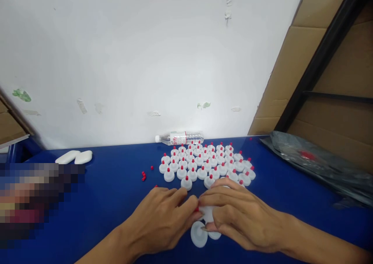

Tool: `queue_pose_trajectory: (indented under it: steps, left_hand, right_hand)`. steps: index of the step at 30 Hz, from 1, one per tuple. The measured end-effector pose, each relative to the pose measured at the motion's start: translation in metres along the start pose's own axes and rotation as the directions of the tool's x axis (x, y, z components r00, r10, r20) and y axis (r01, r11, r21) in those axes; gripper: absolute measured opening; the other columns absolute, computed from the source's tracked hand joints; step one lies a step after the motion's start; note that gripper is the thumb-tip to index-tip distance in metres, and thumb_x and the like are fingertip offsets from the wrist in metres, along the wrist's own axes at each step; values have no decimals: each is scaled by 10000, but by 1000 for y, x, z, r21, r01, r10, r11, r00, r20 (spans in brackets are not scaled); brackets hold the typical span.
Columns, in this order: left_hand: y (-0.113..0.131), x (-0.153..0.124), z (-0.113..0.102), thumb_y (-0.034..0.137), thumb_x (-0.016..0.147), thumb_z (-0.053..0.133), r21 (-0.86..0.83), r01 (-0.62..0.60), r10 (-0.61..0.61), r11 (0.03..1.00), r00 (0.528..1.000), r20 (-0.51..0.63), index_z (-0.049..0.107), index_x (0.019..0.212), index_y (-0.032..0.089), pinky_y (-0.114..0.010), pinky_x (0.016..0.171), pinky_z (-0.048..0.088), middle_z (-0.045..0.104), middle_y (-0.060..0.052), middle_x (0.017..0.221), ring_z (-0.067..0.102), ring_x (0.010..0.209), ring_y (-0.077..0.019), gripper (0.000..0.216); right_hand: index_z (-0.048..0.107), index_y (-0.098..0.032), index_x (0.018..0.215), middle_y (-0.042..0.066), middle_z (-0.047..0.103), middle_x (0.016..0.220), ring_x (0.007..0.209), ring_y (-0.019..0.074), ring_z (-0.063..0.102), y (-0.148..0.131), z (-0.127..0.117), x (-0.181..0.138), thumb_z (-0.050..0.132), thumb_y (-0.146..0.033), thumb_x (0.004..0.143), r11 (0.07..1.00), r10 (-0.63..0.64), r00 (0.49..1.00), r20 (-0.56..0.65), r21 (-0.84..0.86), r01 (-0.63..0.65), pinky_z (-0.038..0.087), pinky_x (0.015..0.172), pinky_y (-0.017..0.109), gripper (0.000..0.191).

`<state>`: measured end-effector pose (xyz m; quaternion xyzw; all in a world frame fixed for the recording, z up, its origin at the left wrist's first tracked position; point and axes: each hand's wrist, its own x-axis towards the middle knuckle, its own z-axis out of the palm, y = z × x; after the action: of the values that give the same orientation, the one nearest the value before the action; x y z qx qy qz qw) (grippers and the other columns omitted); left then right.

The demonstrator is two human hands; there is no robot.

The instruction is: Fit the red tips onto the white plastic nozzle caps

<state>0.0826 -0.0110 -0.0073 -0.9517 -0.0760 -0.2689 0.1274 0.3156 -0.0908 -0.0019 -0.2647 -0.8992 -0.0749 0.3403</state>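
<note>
My right hand grips a white nozzle cap from the side, its spout turned toward my other hand. Thumb and forefinger of my left hand are pinched on a small red tip at that spout. Just below my fingers lies a white round cap with its flat face up, and a second white cap shows partly under my right hand. Beyond both hands, several white caps with red tips stand upright in a dense group.
Loose red tips lie left of the group. A clear plastic bottle rests on its side against the wall. Two white rounded pieces sit at the far left of the blue table. Dark plastic bags lie at right.
</note>
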Motion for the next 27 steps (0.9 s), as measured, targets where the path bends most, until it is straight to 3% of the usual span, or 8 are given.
queue_pose_trajectory:
  steps: [6, 15, 23, 27]
  left_hand:
    - [0, 1, -3, 240, 1124, 237, -22, -53, 54, 998, 998, 37, 417, 940, 245, -324, 456, 407, 625, 14, 730, 596, 514, -170, 257]
    - [-6, 0, -15, 123, 957, 424, 22, -129, 125, 991, 983, 135, 432, 932, 243, -351, 446, 356, 598, 26, 691, 556, 495, -178, 123]
    - [1, 3, -17, 189, 1103, 265, -279, 1, 21, 960, 997, 74, 374, 850, 257, -336, 460, 338, 528, 66, 633, 449, 443, -135, 284]
    - [-22, -5, -23, 128, 1096, 274, -256, 170, -201, 952, 974, -100, 322, 749, 239, -272, 502, 341, 413, 81, 584, 414, 436, -84, 368]
  right_hand:
    - [611, -198, 1039, 58, 773, 1162, 1115, 133, 713, -4, -1, 1, 587, -104, 1032, 999, 2, 1000, 24, -53, 0, 423, 1168, 366, 97]
    - [636, -210, 1044, 35, 793, 1110, 1114, 123, 718, 1, -2, 0, 540, -83, 1039, 992, -41, 999, 8, -122, 42, 388, 1185, 365, 159]
    - [638, -209, 933, 30, 801, 1064, 1069, 128, 738, -1, -7, 5, 477, -108, 1088, 976, -95, 995, -23, -200, 89, 372, 1191, 385, 245]
    - [663, -190, 1015, 38, 793, 1166, 1164, 175, 713, 18, -13, -2, 535, -112, 1072, 948, -80, 994, -70, -313, 55, 356, 1179, 406, 161]
